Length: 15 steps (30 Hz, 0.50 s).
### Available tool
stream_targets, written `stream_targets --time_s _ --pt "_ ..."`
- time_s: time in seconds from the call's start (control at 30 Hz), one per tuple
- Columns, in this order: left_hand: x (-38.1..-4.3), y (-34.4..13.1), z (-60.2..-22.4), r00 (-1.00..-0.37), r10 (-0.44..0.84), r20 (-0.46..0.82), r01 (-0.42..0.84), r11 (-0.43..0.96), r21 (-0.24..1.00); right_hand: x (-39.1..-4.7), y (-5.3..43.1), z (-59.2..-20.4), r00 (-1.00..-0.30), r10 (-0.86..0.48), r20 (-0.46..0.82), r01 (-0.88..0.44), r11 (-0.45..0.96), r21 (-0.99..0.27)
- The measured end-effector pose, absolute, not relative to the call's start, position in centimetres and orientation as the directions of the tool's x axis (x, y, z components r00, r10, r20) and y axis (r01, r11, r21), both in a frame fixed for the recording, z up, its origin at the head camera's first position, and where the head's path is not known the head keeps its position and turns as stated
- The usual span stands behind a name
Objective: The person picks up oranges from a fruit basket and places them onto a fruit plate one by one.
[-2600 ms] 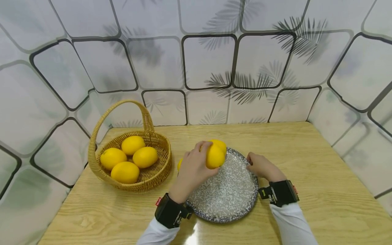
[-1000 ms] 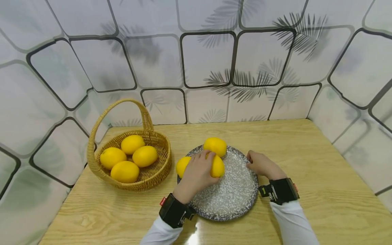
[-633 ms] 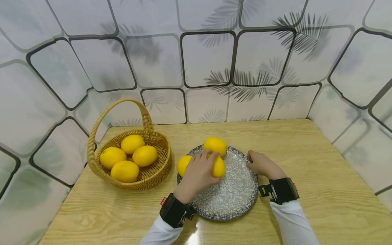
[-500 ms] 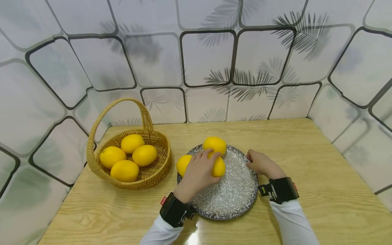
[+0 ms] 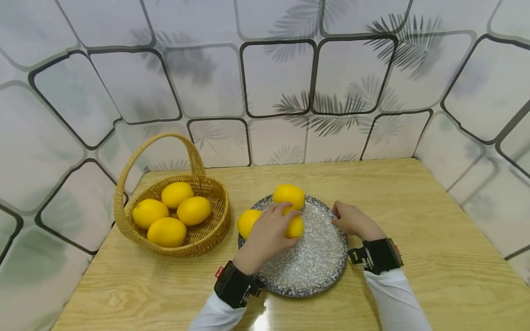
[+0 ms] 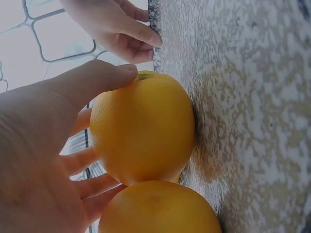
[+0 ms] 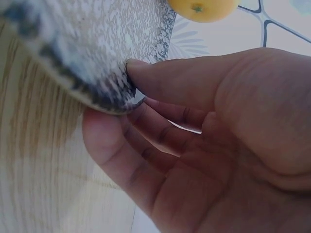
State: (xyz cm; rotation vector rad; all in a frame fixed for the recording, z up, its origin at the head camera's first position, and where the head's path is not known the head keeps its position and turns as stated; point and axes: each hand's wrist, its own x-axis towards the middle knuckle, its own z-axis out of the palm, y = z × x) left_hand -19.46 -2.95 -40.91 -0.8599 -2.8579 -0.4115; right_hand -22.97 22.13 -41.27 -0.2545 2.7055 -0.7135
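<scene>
A yellow lemon (image 5: pixel 295 228) rests on the speckled grey plate (image 5: pixel 310 262), and my left hand (image 5: pixel 267 234) curves around it. In the left wrist view the thumb lies on the stem end of that lemon (image 6: pixel 146 128), while the fingers reach behind it, their tips hidden. Two more lemons are on the plate: one at the back (image 5: pixel 289 196) and one on the left (image 5: pixel 247 222), partly covered by the hand. My right hand (image 5: pixel 354 221) pinches the plate's right rim; in the right wrist view the thumb is above the rim and the index finger beneath.
Left of the plate stands a wicker basket (image 5: pixel 225 220) with a tall handle, holding several lemons (image 5: pixel 167 232). Both sit on a wooden table (image 5: pixel 447 262). Patterned panels (image 5: pixel 277 78) enclose the back and sides.
The left hand has brought its lemon down and forward onto the plate, in front of the back lemon. Lately its fingers have shifted slightly over the lemon. The right hand stays on the rim.
</scene>
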Motion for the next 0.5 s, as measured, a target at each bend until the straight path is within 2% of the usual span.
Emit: stream_targets --time_s 0.5 --pt "-19.32 -3.14 -40.53 -0.822 0.533 0.2 0.567 0.796 0.21 -23.07 22.05 -41.3 -0.929 -0.244 -0.279 -0.074 0.86 -0.504"
